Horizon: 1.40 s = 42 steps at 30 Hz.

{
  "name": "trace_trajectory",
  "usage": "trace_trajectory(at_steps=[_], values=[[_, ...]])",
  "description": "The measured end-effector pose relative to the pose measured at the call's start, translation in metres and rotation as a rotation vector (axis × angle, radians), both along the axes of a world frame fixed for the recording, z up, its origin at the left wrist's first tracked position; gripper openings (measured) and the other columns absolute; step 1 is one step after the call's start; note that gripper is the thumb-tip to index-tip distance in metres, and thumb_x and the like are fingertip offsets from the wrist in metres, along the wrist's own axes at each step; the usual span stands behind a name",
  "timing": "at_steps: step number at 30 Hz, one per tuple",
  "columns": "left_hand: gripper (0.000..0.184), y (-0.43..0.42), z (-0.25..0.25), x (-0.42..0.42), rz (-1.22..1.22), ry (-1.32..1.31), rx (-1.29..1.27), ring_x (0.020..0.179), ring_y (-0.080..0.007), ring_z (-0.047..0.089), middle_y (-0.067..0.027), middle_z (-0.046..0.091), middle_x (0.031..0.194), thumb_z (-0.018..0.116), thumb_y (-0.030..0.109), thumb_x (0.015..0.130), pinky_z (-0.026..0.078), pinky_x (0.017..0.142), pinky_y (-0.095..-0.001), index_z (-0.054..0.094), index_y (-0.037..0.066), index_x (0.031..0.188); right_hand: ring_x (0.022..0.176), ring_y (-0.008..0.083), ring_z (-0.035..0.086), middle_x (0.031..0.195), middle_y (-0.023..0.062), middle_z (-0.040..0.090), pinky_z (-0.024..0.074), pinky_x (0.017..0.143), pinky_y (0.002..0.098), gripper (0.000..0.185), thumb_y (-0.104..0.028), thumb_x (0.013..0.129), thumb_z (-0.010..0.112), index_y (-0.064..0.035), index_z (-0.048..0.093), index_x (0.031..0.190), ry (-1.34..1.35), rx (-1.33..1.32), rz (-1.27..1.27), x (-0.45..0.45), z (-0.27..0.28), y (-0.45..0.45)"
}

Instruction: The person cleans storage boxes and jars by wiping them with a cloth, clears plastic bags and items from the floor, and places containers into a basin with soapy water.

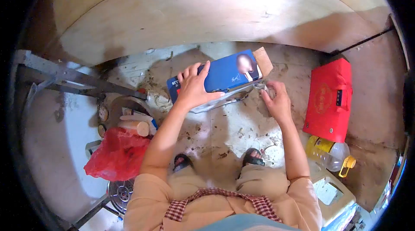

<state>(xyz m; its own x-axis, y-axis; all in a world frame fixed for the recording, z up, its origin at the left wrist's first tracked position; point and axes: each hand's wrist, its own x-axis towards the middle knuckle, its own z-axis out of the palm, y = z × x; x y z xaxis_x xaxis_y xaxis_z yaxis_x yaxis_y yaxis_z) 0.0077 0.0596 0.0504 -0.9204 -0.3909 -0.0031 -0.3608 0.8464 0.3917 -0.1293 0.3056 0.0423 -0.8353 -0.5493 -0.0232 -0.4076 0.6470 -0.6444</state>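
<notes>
Floor point(206, 138) held an opened blue box point(222, 74). Left hand point(193, 87) spread atop; right hand point(279, 100) curled at four o'clock, hold unclear.

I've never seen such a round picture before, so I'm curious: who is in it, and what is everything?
No robot here! A person wears a camera on their head, looking down at their own hands. The left hand lies spread on a blue box with an open flap. The right hand is by that end, at something small and greyish; I can't tell what. Bits of dirt dot the floor. A red case and bottle are to the right.
</notes>
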Motion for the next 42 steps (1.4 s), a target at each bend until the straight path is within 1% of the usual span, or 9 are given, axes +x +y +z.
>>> trace_trajectory(at_steps=[2,5,9,13,20,26,29,32,42], values=[[0.101,-0.002,-0.001,0.000,0.001,0.000,-0.007,0.120,-0.0364,0.035,-0.0197,0.040,0.130,0.077,0.055,0.055,0.023,0.101,-0.0489,0.038,0.012,0.138,0.106,0.0316,0.055,0.116,0.0149,0.055,0.0463,0.084,0.0392,0.059,-0.026,0.075,0.069,-0.0110,0.046,0.128,0.094,-0.128,-0.030,-0.001,0.005,-0.014],[0.101,-0.004,0.004,-0.001,0.011,-0.040,0.004,0.120,-0.0365,0.036,-0.0195,0.042,0.130,0.077,0.056,0.055,0.024,0.101,-0.0491,0.038,0.011,0.137,0.110,0.0315,0.053,0.120,0.0139,0.054,0.0461,0.087,0.0391,0.075,-0.023,0.073,0.070,-0.0132,0.033,0.137,0.072,-0.049,0.087,-0.011,0.002,-0.017],[0.104,0.001,0.017,-0.015,0.054,-0.128,0.101,0.123,-0.0360,0.036,-0.0184,0.041,0.133,0.076,0.057,0.056,0.023,0.102,-0.0502,0.037,0.007,0.137,0.111,0.0328,0.053,0.123,0.0147,0.052,0.0454,0.089,0.0395,0.078,-0.021,0.073,0.070,-0.0144,0.031,0.140,0.086,-0.107,0.150,-0.010,-0.004,-0.016],[0.109,0.018,0.018,-0.038,-0.061,-0.064,0.054,0.126,-0.0362,0.034,-0.0192,0.037,0.137,0.076,0.057,0.055,0.019,0.102,-0.0612,0.032,0.002,0.137,0.111,0.0330,0.053,0.123,0.0170,0.053,0.0455,0.090,0.0401,0.085,-0.021,0.073,0.070,-0.0166,0.023,0.144,0.003,-0.108,0.142,-0.006,-0.006,-0.013],[0.106,0.033,0.016,-0.064,-0.022,-0.132,0.035,0.127,-0.0347,0.034,-0.0214,0.038,0.135,0.076,0.057,0.056,0.020,0.101,-0.0636,0.035,-0.002,0.134,0.104,0.0343,0.058,0.115,0.0181,0.059,0.0469,0.087,0.0403,0.096,-0.022,0.072,0.071,-0.0182,0.010,0.146,-0.068,-0.049,0.086,-0.001,0.007,-0.011],[0.094,0.023,0.016,-0.066,-0.111,-0.092,-0.044,0.113,-0.0367,0.049,-0.0221,0.050,0.122,0.074,0.055,0.059,0.036,0.097,-0.0507,0.045,-0.004,0.126,0.103,0.0341,0.059,0.113,0.0180,0.060,0.0473,0.085,0.0394,0.099,-0.023,0.072,0.072,-0.0172,0.008,0.147,-0.112,-0.092,0.102,0.003,-0.007,-0.010],[0.086,0.018,0.029,-0.076,-0.229,-0.214,-0.027,0.103,-0.0332,0.056,-0.0223,0.055,0.112,0.075,0.049,0.060,0.046,0.089,-0.0437,0.048,-0.010,0.117,0.102,0.0338,0.059,0.112,0.0179,0.060,0.0474,0.085,0.0394,0.100,-0.023,0.071,0.073,-0.0167,0.008,0.147,-0.108,-0.095,0.129,0.004,-0.008,-0.012],[0.077,0.020,0.038,-0.082,-0.265,-0.297,-0.113,0.097,-0.0320,0.059,-0.0216,0.058,0.104,0.076,0.044,0.061,0.048,0.085,-0.0368,0.051,-0.011,0.109,0.102,0.0334,0.059,0.112,0.0179,0.060,0.0474,0.085,0.0396,0.101,-0.023,0.070,0.073,-0.0170,0.008,0.147,-0.119,-0.096,0.145,0.003,-0.006,-0.014],[0.095,0.006,0.024,-0.078,-0.418,-0.269,-0.144,0.102,-0.0385,0.055,-0.0262,0.052,0.113,0.079,0.037,0.054,0.046,0.090,-0.0391,0.039,-0.012,0.124,0.098,0.0336,0.061,0.112,0.0178,0.060,0.0483,0.083,0.0394,0.103,-0.026,0.070,0.073,-0.0207,0.005,0.147,-0.179,-0.072,0.150,0.005,0.000,-0.016]])
